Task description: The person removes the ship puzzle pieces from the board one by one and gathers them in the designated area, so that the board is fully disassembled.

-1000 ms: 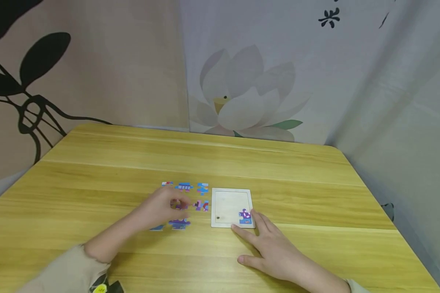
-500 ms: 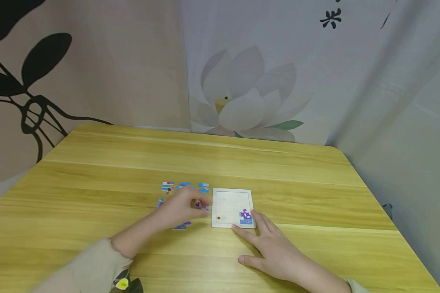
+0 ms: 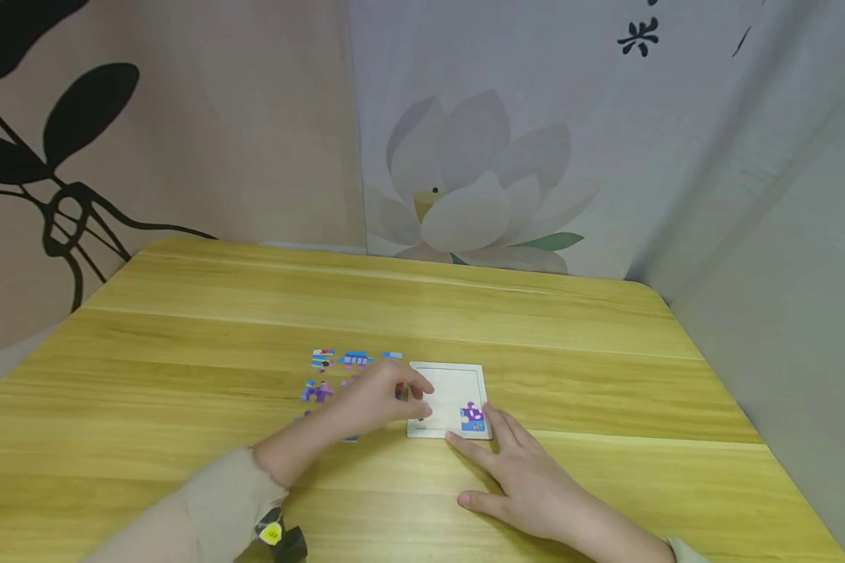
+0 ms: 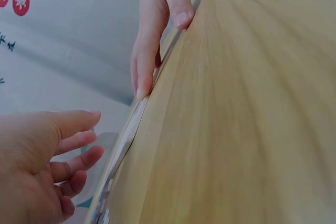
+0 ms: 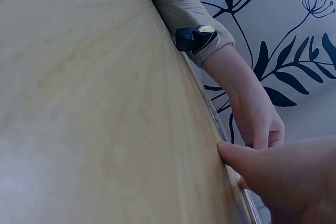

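My left hand (image 3: 376, 397) hovers over the left side of a pale square puzzle tray (image 3: 445, 379). Its thumb and fingers are loosely bent and apart; in the left wrist view I see nothing between the fingers (image 4: 79, 124). My right hand (image 3: 528, 481) rests at the tray's lower right corner, fingertips touching the frame and thumb on the table. One purple-and-blue jigsaw piece (image 3: 472, 418) lies in that corner of the tray. Several loose jigsaw pieces (image 3: 355, 359) lie left of the tray, some hidden behind the left hand and forearm.
The wooden table (image 3: 570, 336) extends well past the tray on every side. Printed curtains (image 3: 493, 156) hang behind and at the right of it. A dark device with a yellow mark (image 3: 271, 533) sits at the left cuff.
My left hand has moved right, from above the loose pieces to the tray's left side, uncovering several pieces at the left. The right hand stays where it was.
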The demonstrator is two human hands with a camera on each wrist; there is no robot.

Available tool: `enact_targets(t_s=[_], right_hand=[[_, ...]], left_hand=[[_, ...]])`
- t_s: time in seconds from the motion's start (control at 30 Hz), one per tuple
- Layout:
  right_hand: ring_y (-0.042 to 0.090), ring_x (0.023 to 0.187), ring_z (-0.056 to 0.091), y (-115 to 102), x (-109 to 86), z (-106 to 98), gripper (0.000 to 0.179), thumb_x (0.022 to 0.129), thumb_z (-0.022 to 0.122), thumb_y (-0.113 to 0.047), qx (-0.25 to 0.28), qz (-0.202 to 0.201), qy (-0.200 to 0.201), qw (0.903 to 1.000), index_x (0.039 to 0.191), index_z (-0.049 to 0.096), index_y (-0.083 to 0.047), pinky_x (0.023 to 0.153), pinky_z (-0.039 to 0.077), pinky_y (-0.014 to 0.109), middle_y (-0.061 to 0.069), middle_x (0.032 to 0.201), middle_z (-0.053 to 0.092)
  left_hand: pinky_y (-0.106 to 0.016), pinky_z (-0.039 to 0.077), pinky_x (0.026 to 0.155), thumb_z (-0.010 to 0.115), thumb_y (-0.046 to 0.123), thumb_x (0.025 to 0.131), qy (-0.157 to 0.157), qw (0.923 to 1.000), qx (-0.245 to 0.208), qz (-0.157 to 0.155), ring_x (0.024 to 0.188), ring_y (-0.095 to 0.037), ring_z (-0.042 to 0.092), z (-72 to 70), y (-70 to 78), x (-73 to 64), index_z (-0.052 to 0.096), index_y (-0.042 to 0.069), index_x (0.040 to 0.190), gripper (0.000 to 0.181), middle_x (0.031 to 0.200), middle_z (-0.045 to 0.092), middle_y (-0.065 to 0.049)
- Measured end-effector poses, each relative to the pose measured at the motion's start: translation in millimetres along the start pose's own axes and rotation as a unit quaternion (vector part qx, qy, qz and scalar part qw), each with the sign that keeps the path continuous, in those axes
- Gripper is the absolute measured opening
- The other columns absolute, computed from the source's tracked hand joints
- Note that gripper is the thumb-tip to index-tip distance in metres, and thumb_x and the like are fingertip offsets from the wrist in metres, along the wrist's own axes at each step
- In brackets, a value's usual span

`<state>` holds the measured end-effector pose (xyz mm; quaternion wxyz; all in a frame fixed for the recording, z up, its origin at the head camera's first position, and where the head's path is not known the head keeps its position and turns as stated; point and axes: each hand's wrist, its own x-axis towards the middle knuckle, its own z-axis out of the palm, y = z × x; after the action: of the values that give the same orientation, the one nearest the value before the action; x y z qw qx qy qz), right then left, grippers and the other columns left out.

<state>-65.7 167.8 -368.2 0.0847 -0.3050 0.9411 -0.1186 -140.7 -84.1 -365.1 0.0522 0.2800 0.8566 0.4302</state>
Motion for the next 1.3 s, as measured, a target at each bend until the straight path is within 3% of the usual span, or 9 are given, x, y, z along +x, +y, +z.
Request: enact_targets(t_s=[0.2,0.33,0.5,0.93,1.3], right_hand=[[0.042,0.139,0.017,0.8,0.0,0.5,0.065,0.089,0.046,-0.067,0.001,0.000,0.000,1.0000,0.147,0.036,-0.039,0.106,0.023,0.059,0.025,0.154,0.013],[0.042,0.139,0.017,1.6,-0.2,0.7,0.066,0.089,0.046,-0.067,0.000,-0.001,0.001,1.0000,0.147,0.036,-0.038,0.106,0.023,0.059,0.025,0.154,0.013],[0.042,0.139,0.017,1.5,-0.8,0.4,0.066,0.089,0.046,-0.067,0.005,0.000,-0.001,1.0000,0.147,0.036,-0.038,0.105,0.023,0.060,0.025,0.154,0.013],[0.043,0.139,0.015,2.3,-1.7,-1.3,0.067,0.089,0.044,-0.068,0.011,-0.002,-0.007,0.9999,0.148,0.036,-0.036,0.103,0.024,0.063,0.025,0.155,0.012],[0.042,0.139,0.017,2.8,-1.5,0.6,0.066,0.089,0.045,-0.067,0.000,-0.005,0.002,1.0000,0.147,0.037,-0.036,0.104,0.024,0.061,0.025,0.154,0.014]], left_hand=[[-0.026,0.049,0.060,0.077,0.014,0.081,-0.014,0.9993,-0.029,-0.020,0.070,-0.013,0.057,9.4,5.6,8.2,0.073,0.004,0.100,0.022,0.085,0.065,0.005],[-0.026,0.050,0.061,0.078,0.012,0.080,-0.022,0.9992,-0.032,-0.009,0.070,-0.012,0.058,16.6,8.2,15.1,0.073,0.003,0.099,0.022,0.086,0.066,0.001],[-0.024,0.049,0.062,0.079,0.011,0.079,-0.032,0.9994,-0.013,0.011,0.069,-0.010,0.057,24.3,8.6,21.4,0.073,0.001,0.099,0.023,0.085,0.067,0.000],[-0.028,0.044,0.072,0.079,0.020,0.079,-0.038,0.9983,0.043,-0.007,0.086,-0.013,0.051,37.1,8.6,28.9,0.073,0.010,0.104,0.028,0.089,0.065,0.004],[-0.030,0.038,0.074,0.079,0.029,0.079,-0.036,0.9940,0.100,-0.025,0.081,-0.010,0.046,43.8,13.6,29.6,0.075,0.020,0.106,0.029,0.080,0.056,0.012]])
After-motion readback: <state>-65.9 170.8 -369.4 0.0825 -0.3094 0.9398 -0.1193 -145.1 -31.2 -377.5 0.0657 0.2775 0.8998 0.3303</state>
